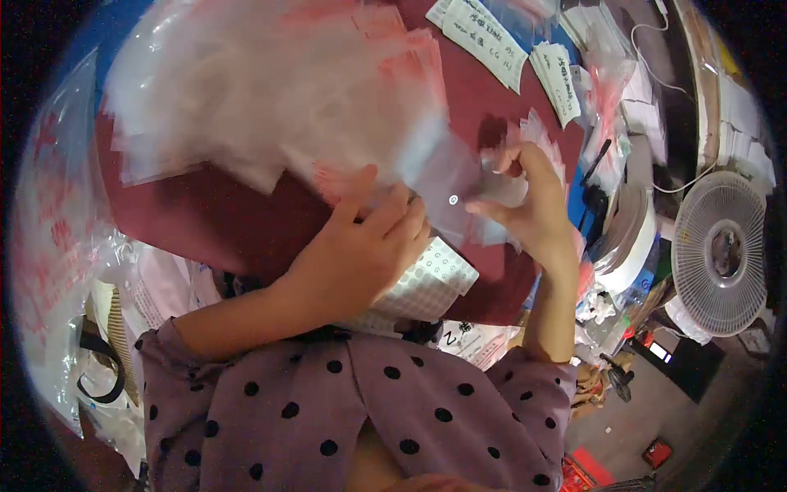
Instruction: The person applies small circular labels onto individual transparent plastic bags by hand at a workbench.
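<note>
A small clear plastic bag (434, 168) lies in front of me on the dark red work surface. On it is a small round white sticker (453, 199) with a letter-like mark. My left hand (361, 246) rests at the bag's left edge, its fingers loosely bent and apart. Over the bag's right side is my right hand (537, 201), thumb and forefinger spread with a gap between them. Below the bag, a sheet of round stickers (434, 279) is partly covered by my left hand. A large pile of clear bags (270, 90) with red print, somewhat blurred, spreads beyond my left hand.
Handwritten paper slips (479, 41) lie at the far edge of the dark red surface (188, 213). To the right are a white fan (721, 254), rolls of material (627, 238) and bundled bags (607, 98). A large plastic sack (57, 246) hangs at the left.
</note>
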`<state>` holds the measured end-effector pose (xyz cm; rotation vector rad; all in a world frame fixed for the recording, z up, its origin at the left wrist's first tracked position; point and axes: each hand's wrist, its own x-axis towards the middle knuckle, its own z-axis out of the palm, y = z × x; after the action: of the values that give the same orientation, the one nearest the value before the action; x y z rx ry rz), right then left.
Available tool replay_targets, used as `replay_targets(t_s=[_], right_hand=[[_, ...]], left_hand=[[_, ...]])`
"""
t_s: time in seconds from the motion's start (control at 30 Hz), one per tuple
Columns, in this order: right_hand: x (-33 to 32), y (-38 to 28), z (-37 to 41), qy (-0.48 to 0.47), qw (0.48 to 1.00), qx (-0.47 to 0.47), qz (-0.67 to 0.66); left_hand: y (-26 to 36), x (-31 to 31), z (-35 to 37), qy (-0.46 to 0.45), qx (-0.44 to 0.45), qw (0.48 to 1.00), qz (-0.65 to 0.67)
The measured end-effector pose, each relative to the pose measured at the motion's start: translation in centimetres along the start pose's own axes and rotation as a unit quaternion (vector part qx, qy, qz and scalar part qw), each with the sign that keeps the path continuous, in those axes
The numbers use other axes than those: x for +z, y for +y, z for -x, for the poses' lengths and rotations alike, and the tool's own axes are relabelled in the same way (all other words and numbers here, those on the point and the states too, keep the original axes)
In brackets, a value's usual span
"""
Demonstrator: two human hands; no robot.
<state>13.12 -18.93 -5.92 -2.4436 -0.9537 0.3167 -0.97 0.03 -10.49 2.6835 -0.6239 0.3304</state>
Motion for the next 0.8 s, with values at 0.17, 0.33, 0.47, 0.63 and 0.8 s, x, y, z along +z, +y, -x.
replay_targets(t_s=[0.17,0.33,0.47,0.63,0.8], right_hand=[[0.8,-1.6,-1.4,0.013,0.987,-0.01,0.159],[1.3,-2.0,-2.8,-0.11,0.99,-0.043,-0.073],[1.8,-1.6,-3.4,-0.036,0.996,0.028,0.081],[1.2,-2.0,-0.4,0.056,0.996,0.014,0.061],[3.1,-2.4,4.1,0.032,0.992,-0.103,0.058]], left_hand=[[0.0,0.1,-0.1,0.006,0.003,1.0,-0.001],[-0.1,0.1,-0.3,-0.001,0.02,1.0,0.001],[-0.1,0.1,-0.5,-0.008,0.022,1.0,-0.002],[0.3,-1.3,0.0,0.053,0.037,0.998,-0.018],[0.8,-2.9,0.0,-0.067,0.007,0.994,0.088]])
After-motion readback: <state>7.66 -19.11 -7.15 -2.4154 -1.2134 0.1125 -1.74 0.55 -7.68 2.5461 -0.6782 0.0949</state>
